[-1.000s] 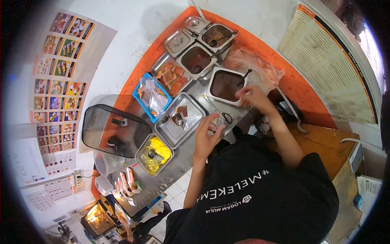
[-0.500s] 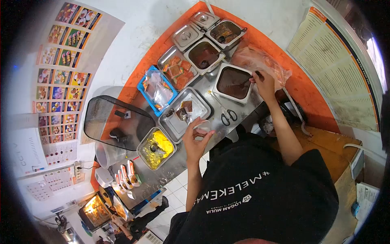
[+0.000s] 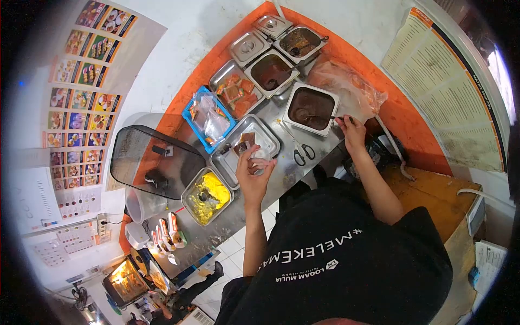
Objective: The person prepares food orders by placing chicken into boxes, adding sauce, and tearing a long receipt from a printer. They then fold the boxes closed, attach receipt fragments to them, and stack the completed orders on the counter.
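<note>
My left hand (image 3: 252, 176) holds a small clear plastic cup (image 3: 261, 157) just above the front edge of a steel tray (image 3: 227, 160) that holds a dark packet. My right hand (image 3: 351, 131) grips the handle of a ladle (image 3: 320, 117) whose bowl sits in a square steel pan of dark brown sauce (image 3: 310, 109). Black-handled scissors (image 3: 299, 154) lie on the steel counter between my two hands.
Several more steel pans stand behind: dark sauces (image 3: 271, 71), orange pieces (image 3: 235, 95), lidded ones (image 3: 248, 47). A blue basket of plastic bags (image 3: 208, 120), a yellow-filled pan (image 3: 206, 196), a black mesh cover (image 3: 151, 162) and a plastic bag (image 3: 353, 85) surround them. A wooden table (image 3: 433, 200) is at right.
My left hand lifted the cup and carried it left toward the steel tray. My right hand took the ladle handle and drew back to the sauce pan's right edge.
</note>
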A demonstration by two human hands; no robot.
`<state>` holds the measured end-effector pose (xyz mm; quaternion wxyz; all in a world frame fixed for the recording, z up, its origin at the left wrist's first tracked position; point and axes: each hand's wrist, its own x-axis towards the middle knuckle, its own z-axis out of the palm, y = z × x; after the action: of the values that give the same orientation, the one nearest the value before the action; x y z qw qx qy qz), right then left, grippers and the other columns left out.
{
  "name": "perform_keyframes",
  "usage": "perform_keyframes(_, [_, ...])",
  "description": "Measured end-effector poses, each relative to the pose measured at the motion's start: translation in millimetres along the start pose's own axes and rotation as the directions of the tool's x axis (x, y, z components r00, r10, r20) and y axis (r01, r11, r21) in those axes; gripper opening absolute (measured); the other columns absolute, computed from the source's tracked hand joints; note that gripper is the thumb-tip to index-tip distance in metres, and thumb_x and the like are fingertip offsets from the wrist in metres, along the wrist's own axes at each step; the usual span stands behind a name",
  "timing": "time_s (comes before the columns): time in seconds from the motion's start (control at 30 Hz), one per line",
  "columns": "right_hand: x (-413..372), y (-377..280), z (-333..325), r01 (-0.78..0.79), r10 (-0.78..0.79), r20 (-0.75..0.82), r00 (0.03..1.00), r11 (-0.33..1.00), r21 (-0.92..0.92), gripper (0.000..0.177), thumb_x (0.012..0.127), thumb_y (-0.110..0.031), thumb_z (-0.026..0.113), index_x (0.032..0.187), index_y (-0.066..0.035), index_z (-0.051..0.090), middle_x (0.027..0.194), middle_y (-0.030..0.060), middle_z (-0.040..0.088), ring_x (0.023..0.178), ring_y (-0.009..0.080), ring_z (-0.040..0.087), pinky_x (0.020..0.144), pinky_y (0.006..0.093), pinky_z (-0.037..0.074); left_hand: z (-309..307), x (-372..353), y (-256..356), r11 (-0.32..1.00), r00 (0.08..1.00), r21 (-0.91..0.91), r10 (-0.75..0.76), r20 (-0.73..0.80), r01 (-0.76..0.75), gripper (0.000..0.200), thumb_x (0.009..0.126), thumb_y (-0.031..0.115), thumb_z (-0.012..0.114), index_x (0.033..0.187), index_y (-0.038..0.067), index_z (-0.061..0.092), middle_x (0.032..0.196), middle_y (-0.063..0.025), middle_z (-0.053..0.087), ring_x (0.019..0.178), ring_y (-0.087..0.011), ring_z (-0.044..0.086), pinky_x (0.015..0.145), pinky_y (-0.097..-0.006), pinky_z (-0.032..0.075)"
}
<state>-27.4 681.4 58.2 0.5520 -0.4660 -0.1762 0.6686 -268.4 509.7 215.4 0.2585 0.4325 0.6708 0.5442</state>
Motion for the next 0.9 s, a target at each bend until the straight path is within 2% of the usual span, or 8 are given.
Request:
perform_keyframes(0.13, [-1.6, -3.5, -2.3, -0.107, 0.11, -0.015, 0.994, 0.983, 0.152, 0.018, 0.095, -0.004, 0.058, 0.105, 0.011, 0.056, 0.102, 0.0141, 0.059, 0.096, 0.0282, 0.065, 0.087, 0.0318, 0.057, 10.4, 21.7, -17.2, 0.999, 1.0, -0.048, -0.003, -0.006, 0.003, 0.052, 0.073, 0.0, 0.081, 0.12, 0.002, 0.058, 0.118, -0.0095, 0.058, 0.08, -0.0101, 0.064, 0.066, -0.0218, 0.054])
perform_keyframes(0.37, [-0.1, -38.3, 4.4, -0.091, 0.093, 0.0, 0.996, 0.982, 0.165, 0.016, 0.094, -0.002, 0.058, 0.104, 0.01, 0.055, 0.102, 0.0133, 0.06, 0.094, 0.029, 0.066, 0.086, 0.0321, 0.058, 45.8, 78.4, -22.8, 0.97, 0.984, 0.183, 0.146, 0.097, -0.162, 0.053, 0.071, 0.005, 0.083, 0.119, 0.003, 0.06, 0.115, -0.0101, 0.058, 0.074, -0.0112, 0.064, 0.063, -0.0232, 0.054])
perform_keyframes(0.47, [-4.0, -66.1, 16.9, -0.023, 0.026, -0.017, 1.0, 0.985, 0.169, 0.014, 0.093, -0.001, 0.058, 0.103, 0.009, 0.055, 0.101, 0.0133, 0.061, 0.094, 0.0298, 0.066, 0.084, 0.0325, 0.059, 63.7, 97.5, -30.8, 0.979, 0.98, 0.108, 0.156, 0.125, -0.17, 0.053, 0.071, 0.005, 0.083, 0.119, 0.004, 0.06, 0.115, -0.0105, 0.058, 0.073, -0.0121, 0.064, 0.062, -0.0242, 0.054])
perform_keyframes(0.6, [-9.9, -101.9, 30.4, -0.02, 0.027, -0.038, 0.999, 0.986, 0.168, 0.015, 0.093, 0.0, 0.058, 0.105, 0.008, 0.056, 0.102, 0.0131, 0.062, 0.094, 0.0299, 0.067, 0.085, 0.0328, 0.059, 85.3, 119.6, -42.6, 0.962, 0.959, 0.166, 0.178, 0.218, -0.217, 0.055, 0.069, 0.003, 0.082, 0.119, 0.0, 0.059, 0.113, -0.0126, 0.059, 0.071, -0.0157, 0.063, 0.063, -0.0279, 0.052])
perform_keyframes(0.67, [-12.4, -116.1, 36.9, 0.01, -0.005, -0.028, 1.0, 0.986, 0.166, 0.016, 0.093, 0.0, 0.058, 0.106, 0.008, 0.056, 0.103, 0.0131, 0.062, 0.094, 0.0297, 0.067, 0.085, 0.0322, 0.059, 98.7, 126.5, -52.4, 0.964, 0.954, 0.129, 0.201, 0.221, -0.233, 0.065, 0.067, 0.005, 0.083, 0.126, 0.0, 0.055, 0.112, -0.0129, 0.06, 0.07, -0.0182, 0.062, 0.066, -0.0303, 0.051])
perform_keyframes(0.73, [-14.2, -128.7, 40.9, 0.003, -0.004, 0.005, 1.0, 0.991, 0.135, 0.017, 0.093, -0.001, 0.058, 0.107, 0.009, 0.055, 0.103, 0.0129, 0.062, 0.094, 0.0286, 0.067, 0.087, 0.0309, 0.059, 113.0, 132.4, -58.9, 0.857, 0.905, 0.317, 0.328, 0.272, -0.406, 0.079, 0.067, 0.01, 0.084, 0.136, 0.001, 0.046, 0.109, -0.0154, 0.061, 0.073, -0.0195, 0.065, 0.067, -0.0325, 0.052])
perform_keyframes(0.77, [-17.0, -133.6, 44.3, 0.01, -0.011, 0.008, 1.0, 0.992, 0.126, 0.017, 0.093, -0.001, 0.058, 0.107, 0.009, 0.055, 0.103, 0.0129, 0.062, 0.094, 0.0286, 0.067, 0.087, 0.0309, 0.059, 119.1, 132.6, -54.8, 0.874, 0.912, 0.308, 0.289, 0.29, -0.375, 0.093, 0.066, 0.017, 0.086, 0.143, 0.002, 0.036, 0.11, -0.0165, 0.062, 0.071, -0.0205, 0.065, 0.068, -0.0332, 0.052])
perform_keyframes(0.9, [-23.4, -142.3, 49.0, 0.1, -0.102, 0.034, 0.994, 0.992, 0.075, 0.014, 0.093, -0.004, 0.06, 0.102, 0.007, 0.059, 0.101, 0.0127, 0.064, 0.094, 0.0262, 0.068, 0.084, 0.028, 0.059, 138.5, 129.7, -37.1, 0.984, 0.951, 0.064, 0.143, 0.274, -0.166, 0.1, 0.066, 0.012, 0.087, 0.148, 0.003, 0.03, 0.104, -0.0123, 0.064, 0.07, -0.0151, 0.062, 0.066, -0.0284, 0.051])
